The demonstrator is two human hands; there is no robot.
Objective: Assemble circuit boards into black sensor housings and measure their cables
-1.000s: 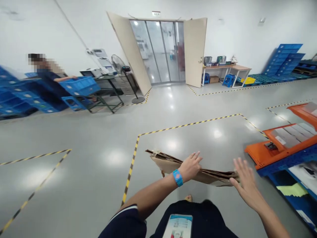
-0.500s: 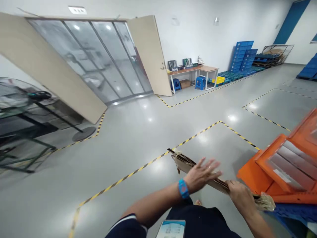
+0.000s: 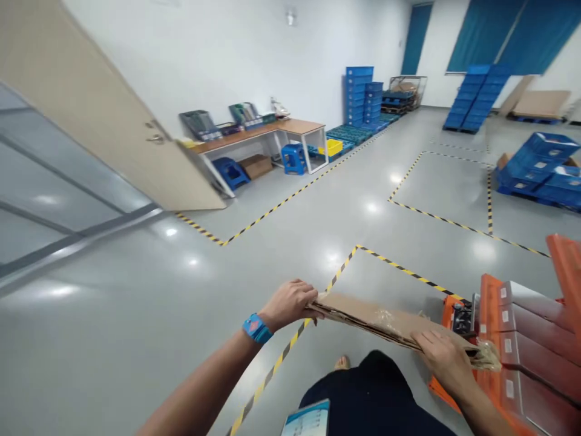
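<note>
Here, left grip [image 3: 290, 299], right grip [image 3: 439, 351] clamped on cardboard [image 3: 363, 312]; orange bins [image 3: 490, 303] near, desk [image 3: 299, 126] beyond.

We see white walls [image 3: 218, 54] around a glossy grey floor [image 3: 290, 242] with yellow-and-black tape [image 3: 403, 269] and bright reflections [image 3: 372, 208]. Near an open beige door [image 3: 113, 121], we find a wooden-topped desk [image 3: 302, 126]; blue panels [image 3: 481, 33] cover the far wall's upper part.

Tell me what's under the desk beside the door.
Under the desk: a blue stool, a brown box and another blue stool. Whatever is directly behind them is hidden.
</note>
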